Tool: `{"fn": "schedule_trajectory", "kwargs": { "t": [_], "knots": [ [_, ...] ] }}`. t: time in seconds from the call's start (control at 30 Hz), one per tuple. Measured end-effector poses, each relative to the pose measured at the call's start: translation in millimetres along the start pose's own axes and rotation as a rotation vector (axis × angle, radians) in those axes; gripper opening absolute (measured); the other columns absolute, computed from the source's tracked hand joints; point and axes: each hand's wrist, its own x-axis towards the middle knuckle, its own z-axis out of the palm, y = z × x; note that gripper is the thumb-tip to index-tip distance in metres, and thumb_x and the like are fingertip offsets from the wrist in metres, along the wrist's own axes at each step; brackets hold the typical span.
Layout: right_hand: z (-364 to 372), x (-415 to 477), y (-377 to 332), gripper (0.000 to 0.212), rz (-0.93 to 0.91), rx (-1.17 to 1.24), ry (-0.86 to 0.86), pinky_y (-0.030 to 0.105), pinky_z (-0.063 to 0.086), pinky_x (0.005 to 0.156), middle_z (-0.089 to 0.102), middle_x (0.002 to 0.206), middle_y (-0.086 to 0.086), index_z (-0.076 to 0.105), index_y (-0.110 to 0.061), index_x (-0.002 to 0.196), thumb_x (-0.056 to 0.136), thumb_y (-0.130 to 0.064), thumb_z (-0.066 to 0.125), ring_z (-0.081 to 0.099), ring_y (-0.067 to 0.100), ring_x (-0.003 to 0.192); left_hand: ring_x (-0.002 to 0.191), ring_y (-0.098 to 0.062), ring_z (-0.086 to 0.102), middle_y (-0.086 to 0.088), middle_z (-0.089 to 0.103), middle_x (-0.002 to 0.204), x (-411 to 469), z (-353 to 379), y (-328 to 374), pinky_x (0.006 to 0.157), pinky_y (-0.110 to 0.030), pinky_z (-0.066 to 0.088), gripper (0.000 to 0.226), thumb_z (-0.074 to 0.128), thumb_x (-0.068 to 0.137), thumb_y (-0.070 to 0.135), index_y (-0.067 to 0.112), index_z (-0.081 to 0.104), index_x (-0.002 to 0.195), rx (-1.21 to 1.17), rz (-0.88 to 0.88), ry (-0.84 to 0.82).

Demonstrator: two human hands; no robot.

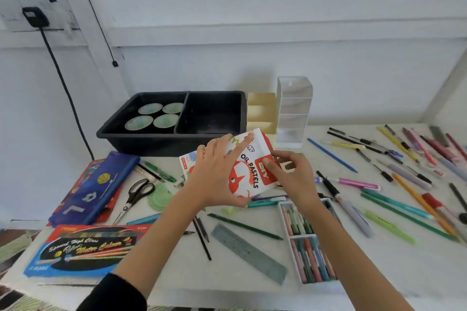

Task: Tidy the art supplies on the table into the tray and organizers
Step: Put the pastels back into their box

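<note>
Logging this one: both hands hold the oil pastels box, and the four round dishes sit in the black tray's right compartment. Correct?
No: the head view shows the four round dishes in the left compartment of the black tray. The left hand and right hand do hold the oil pastels box.

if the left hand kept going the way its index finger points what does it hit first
Probably the cream organizer, beside the black tray. The left hand, holding the oil pastels box, points its index finger up and right toward it, though depth is unclear.
</note>
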Motion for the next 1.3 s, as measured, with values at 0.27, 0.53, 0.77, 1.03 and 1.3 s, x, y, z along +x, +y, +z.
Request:
{"fn": "schedule_trajectory", "kwargs": {
  "t": [0.27,0.53,0.77,1.03,1.3],
  "knots": [
    [-59.6,-6.6,9.5,0.028,0.261,0.144,-0.228,0.028,0.057,0.071,0.068,0.105,0.006,0.061,-0.015,0.109,0.085,-0.027,0.067,0.068,0.016,0.089,0.139,-0.025,0.008,-0.001,0.007,0.152,-0.2,7.1,49.4,0.114,-0.054,0.003,0.120,0.066,0.062,0.070,0.047,-0.028,0.133,0.052,0.043,-0.099],
    [-84.2,-34.5,9.8,0.029,0.033,0.035,-0.160,0.029,0.059,0.071,0.071,0.097,0.000,0.059,-0.023,0.115,0.087,-0.020,0.065,0.069,0.012,0.084,0.140,-0.030,0.007,-0.005,0.001,0.153,-11.2,19.0,80.8,0.113,-0.052,0.011,0.122,0.064,0.061,0.074,0.053,-0.036,0.128,0.148,0.036,-0.156],
    [-92.0,-47.1,15.5,0.023,-0.128,-0.191,-0.522,0.022,0.051,0.087,0.057,0.115,-0.015,0.073,-0.018,0.101,0.090,-0.008,0.056,0.054,0.004,0.105,0.139,-0.031,0.003,-0.006,-0.001,0.153,-27.3,22.7,77.4,0.113,-0.056,0.009,0.109,0.064,0.063,0.073,0.052,-0.010,0.140,0.183,-0.002,-0.215],
    [-107.1,-1.8,54.7,0.025,-0.219,-0.650,-0.413,0.017,0.041,0.085,0.067,0.112,0.005,0.067,-0.010,0.112,0.094,-0.005,0.050,0.061,0.016,0.100,0.142,-0.026,0.003,-0.002,0.000,0.154,-51.2,18.5,41.7,0.112,-0.061,0.007,0.107,0.059,0.056,0.079,0.055,-0.003,0.140,0.089,-0.096,-0.279],
    [-82.8,7.9,68.9,0.021,-0.257,-0.871,-0.501,0.023,0.045,0.082,0.070,0.101,0.007,0.071,-0.009,0.104,0.094,-0.013,0.053,0.062,0.017,0.088,0.142,-0.026,0.003,-0.002,0.002,0.155,-62.1,18.7,27.0,0.114,-0.057,0.010,0.102,0.068,0.059,0.072,0.061,-0.001,0.134,-0.006,-0.153,-0.370]
  ]
}}
